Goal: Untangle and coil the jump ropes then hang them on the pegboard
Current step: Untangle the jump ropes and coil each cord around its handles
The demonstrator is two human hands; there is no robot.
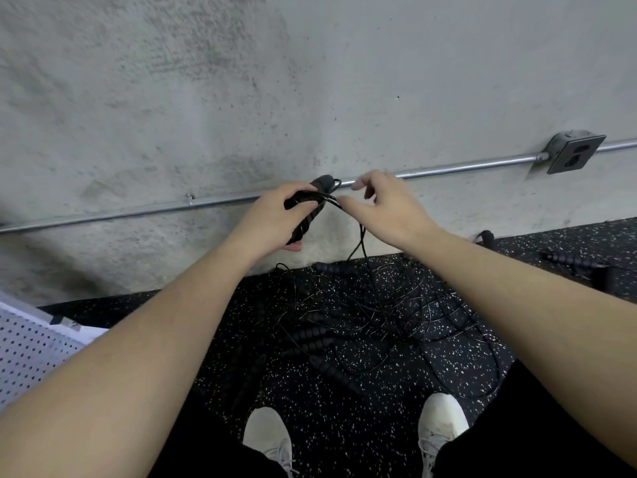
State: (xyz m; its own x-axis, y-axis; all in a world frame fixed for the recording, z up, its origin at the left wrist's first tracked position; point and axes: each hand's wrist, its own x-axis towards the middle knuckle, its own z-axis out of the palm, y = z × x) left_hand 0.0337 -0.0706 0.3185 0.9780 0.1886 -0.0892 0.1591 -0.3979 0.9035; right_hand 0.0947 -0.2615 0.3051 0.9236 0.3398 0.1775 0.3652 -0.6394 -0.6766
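Wall (206,81) was rough, mottled grey concrete. Conduit (120,213) along it was smooth, dull-shining metal, as was the outlet box (574,151). Floor (344,426) looked like matt black rubber flecked white. Rope handles (312,336) were ribbed, matt black; pegboard (27,353) white, perforated.

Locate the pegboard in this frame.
The pegboard sits at the head view's lower-left edge, low against the concrete wall, just left of the left forearm; no ropes hang on its visible part.
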